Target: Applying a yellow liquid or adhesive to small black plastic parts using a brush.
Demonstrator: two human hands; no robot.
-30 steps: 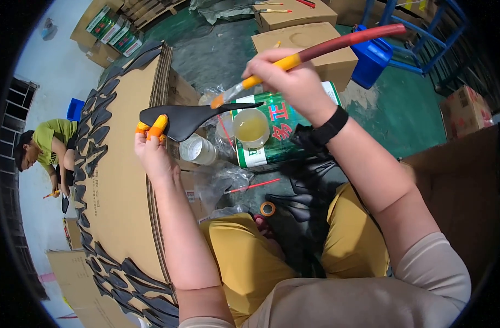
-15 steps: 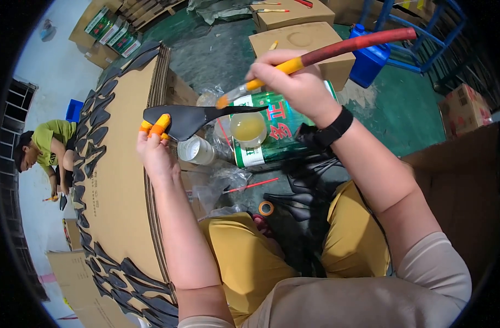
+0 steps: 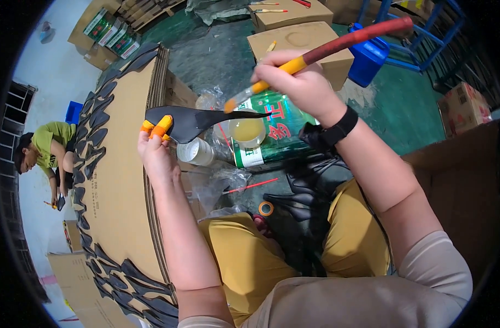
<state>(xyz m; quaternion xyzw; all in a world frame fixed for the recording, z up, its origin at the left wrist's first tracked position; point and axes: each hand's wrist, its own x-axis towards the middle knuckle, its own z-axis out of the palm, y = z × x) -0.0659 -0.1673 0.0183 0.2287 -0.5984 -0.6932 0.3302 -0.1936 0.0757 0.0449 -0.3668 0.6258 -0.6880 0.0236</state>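
Observation:
My left hand (image 3: pixel 161 156), with orange and yellow covers on its fingertips, pinches the wide end of a thin black sole-shaped piece (image 3: pixel 192 123). The narrow end of that piece stretches right, over a cup of yellowish liquid (image 3: pixel 247 129). Closed round a paintbrush (image 3: pixel 345 46) with a red and yellow handle is my right hand (image 3: pixel 302 90). The orange-looking bristles are at the upper edge of the piece, near its narrowing middle; whether they touch it I cannot tell. The cup rests on a green tin (image 3: pixel 293 139), beside a white tub (image 3: pixel 195 152).
At left, cardboard sheets (image 3: pixel 124 180) carry rows of similar black pieces (image 3: pixel 100 117). Another person (image 3: pixel 50 147) works beyond them. Cartons (image 3: pixel 337 71) and a blue jerrycan (image 3: pixel 368 59) stand ahead right. A tape roll (image 3: pixel 266 208) lies on the floor.
The brush and my right hand have shifted slightly right, the bristles moving along the piece toward its narrow end. My left hand stays nearly still, still holding the piece.

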